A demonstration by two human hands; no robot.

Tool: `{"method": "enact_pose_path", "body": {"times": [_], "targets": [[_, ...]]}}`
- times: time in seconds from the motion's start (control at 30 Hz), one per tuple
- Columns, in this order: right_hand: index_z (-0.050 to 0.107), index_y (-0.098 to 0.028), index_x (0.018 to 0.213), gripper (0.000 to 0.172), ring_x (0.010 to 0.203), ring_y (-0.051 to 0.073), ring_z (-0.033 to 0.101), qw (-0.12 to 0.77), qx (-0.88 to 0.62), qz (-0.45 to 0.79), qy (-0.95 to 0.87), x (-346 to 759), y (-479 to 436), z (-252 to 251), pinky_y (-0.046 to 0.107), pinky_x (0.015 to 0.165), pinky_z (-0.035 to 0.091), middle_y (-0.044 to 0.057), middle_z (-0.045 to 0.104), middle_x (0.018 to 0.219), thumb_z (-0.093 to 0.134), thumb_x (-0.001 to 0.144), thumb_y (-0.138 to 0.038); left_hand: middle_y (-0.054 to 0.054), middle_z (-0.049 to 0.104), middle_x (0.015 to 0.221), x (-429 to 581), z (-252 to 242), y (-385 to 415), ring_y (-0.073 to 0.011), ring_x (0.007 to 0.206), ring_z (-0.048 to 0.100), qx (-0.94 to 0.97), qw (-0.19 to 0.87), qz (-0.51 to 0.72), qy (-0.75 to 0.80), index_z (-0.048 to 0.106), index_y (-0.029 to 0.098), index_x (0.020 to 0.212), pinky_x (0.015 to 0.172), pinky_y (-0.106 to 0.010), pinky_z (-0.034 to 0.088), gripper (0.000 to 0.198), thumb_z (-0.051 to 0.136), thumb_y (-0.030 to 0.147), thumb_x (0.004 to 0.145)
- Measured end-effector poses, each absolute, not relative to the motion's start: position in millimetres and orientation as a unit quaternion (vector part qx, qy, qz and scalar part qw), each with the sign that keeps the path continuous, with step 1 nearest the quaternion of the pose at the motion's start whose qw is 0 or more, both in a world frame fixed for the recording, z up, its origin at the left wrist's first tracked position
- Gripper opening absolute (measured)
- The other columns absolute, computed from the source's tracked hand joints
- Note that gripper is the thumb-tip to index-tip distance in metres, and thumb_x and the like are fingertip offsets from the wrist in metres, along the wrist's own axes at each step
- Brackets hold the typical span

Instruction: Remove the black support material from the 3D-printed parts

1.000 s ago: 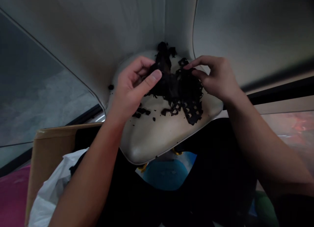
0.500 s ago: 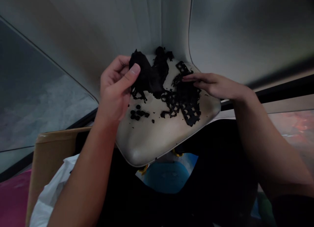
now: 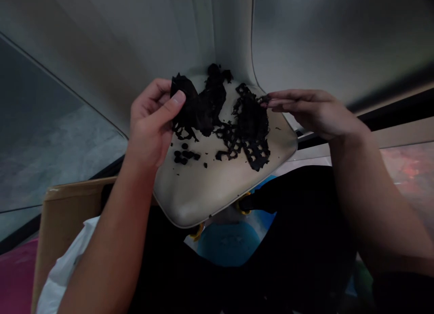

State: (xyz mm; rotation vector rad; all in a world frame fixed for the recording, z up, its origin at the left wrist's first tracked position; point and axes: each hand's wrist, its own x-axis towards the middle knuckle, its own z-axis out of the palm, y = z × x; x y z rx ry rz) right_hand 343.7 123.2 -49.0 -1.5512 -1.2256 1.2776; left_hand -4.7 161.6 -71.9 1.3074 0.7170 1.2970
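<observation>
My left hand (image 3: 152, 119) is closed on a ragged black sheet (image 3: 190, 106), the thumb lying over its left end. The sheet looks thin and soft, with torn, stringy lower edges. My right hand (image 3: 305, 108) is at the right side of the seat, its long fingers together and the tips pinching a small black scrap (image 3: 265, 99). Just left of those fingertips lies a black perforated strip (image 3: 256, 153), full of holes. Between the hands are torn black net-like pieces (image 3: 230, 137). Small round black pieces (image 3: 185, 155) lie in a cluster below my left hand.
Everything lies on a beige padded seat corner (image 3: 203, 192) with crumbs scattered over it. Grey upholstered panels (image 3: 305, 42) rise behind. A cardboard box (image 3: 64, 205) with a white plastic bag (image 3: 71, 255) stands at left. Below the seat is a blue surface (image 3: 228, 244).
My right hand has lifted off the perforated strip and drawn slightly up and right, a black scrap at its fingertips. My left hand keeps its hold. The whole view has shifted slightly.
</observation>
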Motion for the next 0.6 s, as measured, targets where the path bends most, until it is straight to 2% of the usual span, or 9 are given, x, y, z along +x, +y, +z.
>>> {"method": "enact_pose_path", "body": {"times": [0.1, 0.2, 0.3, 0.37, 0.5, 0.6], "targets": [[0.087, -0.019, 0.114, 0.025, 0.124, 0.024, 0.08, 0.408, -0.613, 0.48, -0.477, 341, 125, -48, 0.042, 0.128, 0.05, 0.012, 0.088, 0.124, 0.075, 0.094, -0.012, 0.003, 0.065, 0.084, -1, -70, 159, -0.0178, 0.085, 0.061, 0.577, 0.542, 0.53, 0.305, 0.071, 0.03, 0.099, 0.081, -0.04, 0.052, 0.013, 0.08, 0.039, 0.101], [0.086, -0.025, 0.111, 0.024, 0.112, 0.024, 0.081, 0.416, -0.613, 0.442, -0.506, 339, 127, -51, 0.045, 0.122, 0.057, 0.008, 0.089, 0.12, 0.085, 0.089, -0.017, 0.001, 0.067, 0.09, 2, -68, 157, -0.0209, 0.094, 0.069, 0.593, 0.525, 0.513, 0.331, 0.069, 0.028, 0.101, 0.086, -0.042, 0.054, 0.018, 0.076, 0.044, 0.104], [0.085, -0.03, 0.106, 0.023, 0.114, 0.027, 0.08, 0.427, -0.615, 0.381, -0.544, 336, 131, -58, 0.049, 0.12, 0.058, 0.005, 0.09, 0.114, 0.093, 0.085, -0.023, -0.001, 0.071, 0.094, 4, -68, 157, -0.0254, 0.106, 0.073, 0.62, 0.5, 0.482, 0.365, 0.067, 0.029, 0.103, 0.088, -0.042, 0.056, 0.032, 0.073, 0.06, 0.103], [0.084, -0.033, 0.108, 0.024, 0.119, 0.028, 0.079, 0.432, -0.604, 0.356, -0.568, 332, 133, -61, 0.051, 0.122, 0.056, 0.005, 0.09, 0.114, 0.094, 0.087, -0.028, -0.001, 0.072, 0.095, 4, -70, 157, -0.026, 0.109, 0.074, 0.63, 0.5, 0.47, 0.364, 0.065, 0.029, 0.105, 0.09, -0.043, 0.057, 0.037, 0.073, 0.065, 0.102], [0.083, -0.032, 0.109, 0.026, 0.116, 0.029, 0.079, 0.416, -0.609, 0.313, -0.598, 323, 139, -63, 0.051, 0.128, 0.046, 0.005, 0.089, 0.109, 0.096, 0.087, -0.038, 0.001, 0.071, 0.091, 5, -72, 159, -0.0209, 0.094, 0.07, 0.597, 0.54, 0.49, 0.334, 0.067, 0.027, 0.102, 0.089, -0.042, 0.057, 0.026, 0.079, 0.05, 0.101], [0.08, -0.03, 0.095, 0.032, 0.103, 0.028, 0.077, 0.418, -0.607, 0.3, -0.605, 317, 145, -63, 0.049, 0.112, 0.054, 0.006, 0.085, 0.102, 0.101, 0.08, -0.048, 0.001, 0.072, 0.091, 5, -71, 158, -0.0197, 0.09, 0.067, 0.58, 0.554, 0.495, 0.334, 0.071, 0.028, 0.1, 0.088, -0.041, 0.059, 0.017, 0.08, 0.042, 0.1]]}}
